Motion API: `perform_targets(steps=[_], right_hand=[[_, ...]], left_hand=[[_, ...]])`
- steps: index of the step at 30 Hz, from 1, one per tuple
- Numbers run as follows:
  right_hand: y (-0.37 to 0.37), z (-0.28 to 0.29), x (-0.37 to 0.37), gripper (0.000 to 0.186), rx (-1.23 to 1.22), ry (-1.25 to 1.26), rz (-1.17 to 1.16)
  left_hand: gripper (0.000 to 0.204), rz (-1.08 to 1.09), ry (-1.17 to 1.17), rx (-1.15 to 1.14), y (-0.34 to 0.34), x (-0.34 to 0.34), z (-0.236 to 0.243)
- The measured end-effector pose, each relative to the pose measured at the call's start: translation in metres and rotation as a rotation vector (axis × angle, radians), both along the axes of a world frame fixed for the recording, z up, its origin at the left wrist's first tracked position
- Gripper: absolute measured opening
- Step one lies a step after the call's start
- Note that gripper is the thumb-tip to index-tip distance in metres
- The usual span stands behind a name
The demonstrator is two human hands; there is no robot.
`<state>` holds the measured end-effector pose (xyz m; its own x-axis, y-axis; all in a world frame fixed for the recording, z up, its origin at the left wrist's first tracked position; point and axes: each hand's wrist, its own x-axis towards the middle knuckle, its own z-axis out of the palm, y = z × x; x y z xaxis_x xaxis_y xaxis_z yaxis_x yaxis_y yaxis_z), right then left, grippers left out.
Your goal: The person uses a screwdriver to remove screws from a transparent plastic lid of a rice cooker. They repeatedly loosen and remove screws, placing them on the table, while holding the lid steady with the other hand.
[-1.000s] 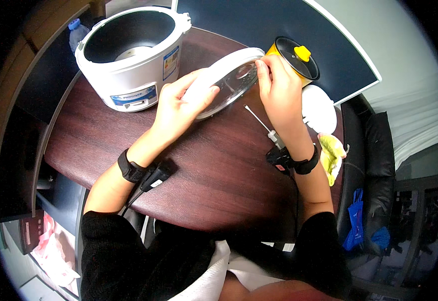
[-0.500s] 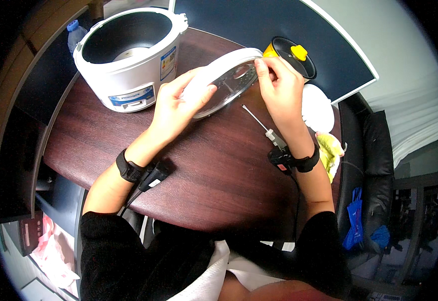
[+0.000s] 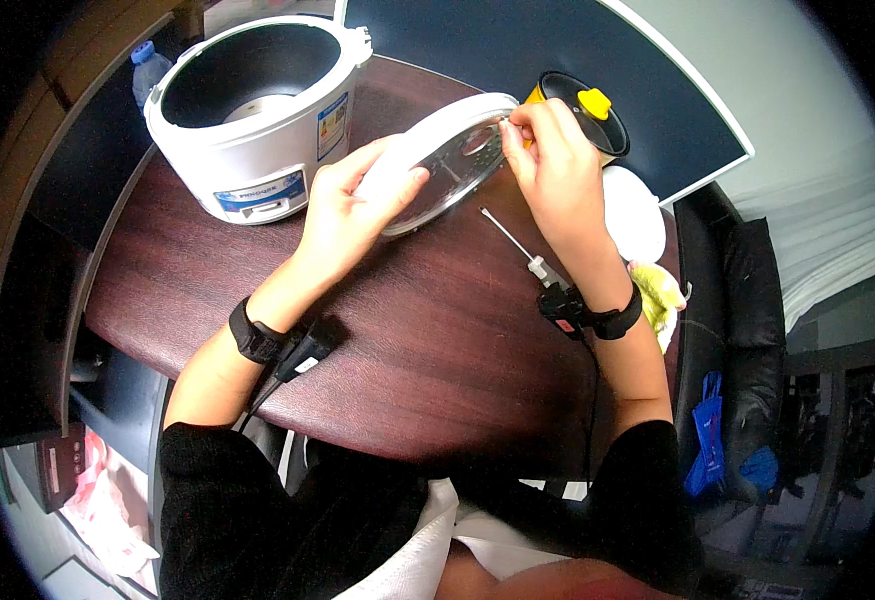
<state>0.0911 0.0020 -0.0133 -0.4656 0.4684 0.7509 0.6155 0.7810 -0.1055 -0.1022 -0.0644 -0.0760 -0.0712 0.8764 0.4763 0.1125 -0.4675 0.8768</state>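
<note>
Our left hand [image 3: 345,208] grips the lid [image 3: 445,182] by its left side, thumb toward the clear face; our right hand [image 3: 563,172] pinches its right rim. We hold it tilted above the desk [image 3: 427,340], right of the rice cooker [image 3: 242,165]. It looks light, stiff (perhaps slippery inside), so the rim suits us best.
</note>
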Motion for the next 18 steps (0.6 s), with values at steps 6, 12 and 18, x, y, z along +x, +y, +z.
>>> perform_targets(steps=[6, 12, 18], right_hand=[[-0.0061, 0.0046, 0.0031, 0.012, -0.163, 0.066, -0.020], [-0.0021, -0.0017, 0.0027, 0.013, -0.120, 0.083, -0.003], [-0.0019, -0.0025, 0.0025, 0.013, -0.078, 0.066, 0.021]], left_hand=[[0.034, 0.016, 0.057, 0.055, -0.0004, 0.0008, 0.0022], [0.033, -0.006, 0.015, 0.033, 0.0002, 0.0022, 0.0021], [0.035, 0.014, 0.011, 0.028, 0.0029, 0.0016, -0.0027]])
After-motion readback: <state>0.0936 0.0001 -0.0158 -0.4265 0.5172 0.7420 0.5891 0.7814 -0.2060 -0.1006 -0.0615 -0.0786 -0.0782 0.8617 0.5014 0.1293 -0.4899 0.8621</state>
